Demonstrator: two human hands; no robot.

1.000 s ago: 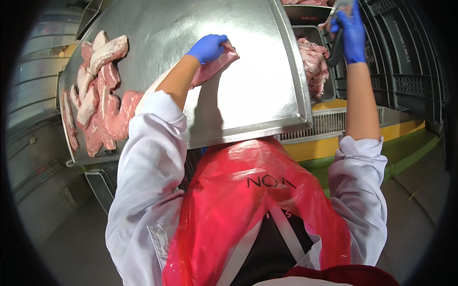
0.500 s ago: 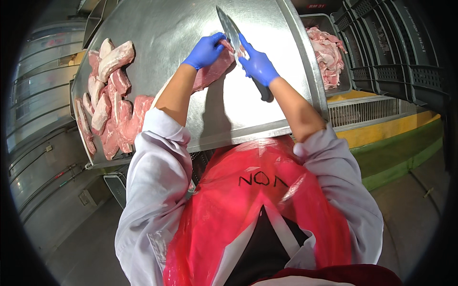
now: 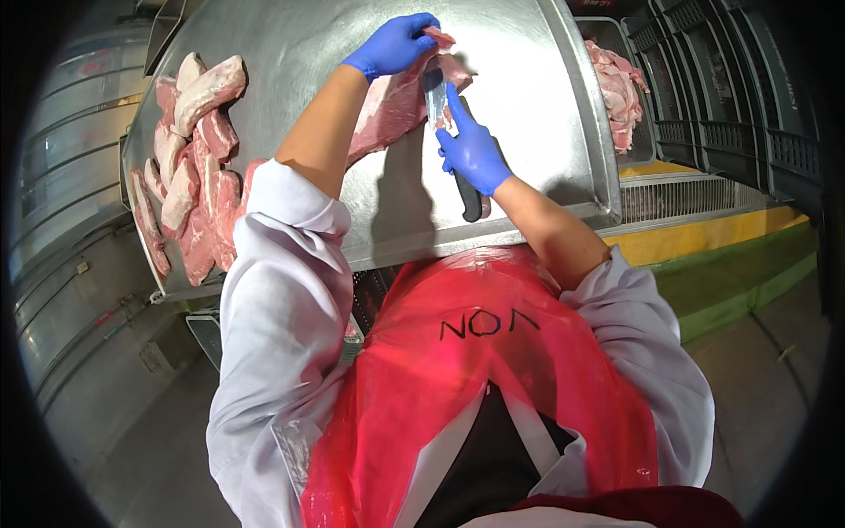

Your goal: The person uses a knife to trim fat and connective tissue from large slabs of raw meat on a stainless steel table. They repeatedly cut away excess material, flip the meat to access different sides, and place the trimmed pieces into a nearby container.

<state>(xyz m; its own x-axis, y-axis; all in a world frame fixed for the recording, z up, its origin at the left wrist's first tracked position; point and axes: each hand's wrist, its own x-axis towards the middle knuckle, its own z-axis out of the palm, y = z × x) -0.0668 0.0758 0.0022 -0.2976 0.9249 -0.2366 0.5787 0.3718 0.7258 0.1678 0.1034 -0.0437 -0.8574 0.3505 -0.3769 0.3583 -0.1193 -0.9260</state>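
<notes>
My left hand (image 3: 398, 46), in a blue glove, is closed on a strip at the far end of a long piece of raw pink meat (image 3: 385, 114) and holds it raised. Gripped in my blue-gloved right hand (image 3: 475, 157) is a knife (image 3: 472, 204) with a black handle. Its blade points away from me and lies against the meat just below the raised strip; the tip is hidden by the meat. The meat rests on a shiny metal table (image 3: 528, 132), its near-left part covered by my left forearm.
Several pale and pink cuts of meat (image 3: 195, 180) are heaped at the table's left end. A dark crate of meat trimmings (image 3: 613, 92) stands beyond the right edge, next to stacked black crates (image 3: 717, 114). The table has a raised metal rim.
My left hand has moved away from me, pulling up a strip of the meat. The knife has come nearer me, its blade now partly behind the meat. The view has shifted slightly.
</notes>
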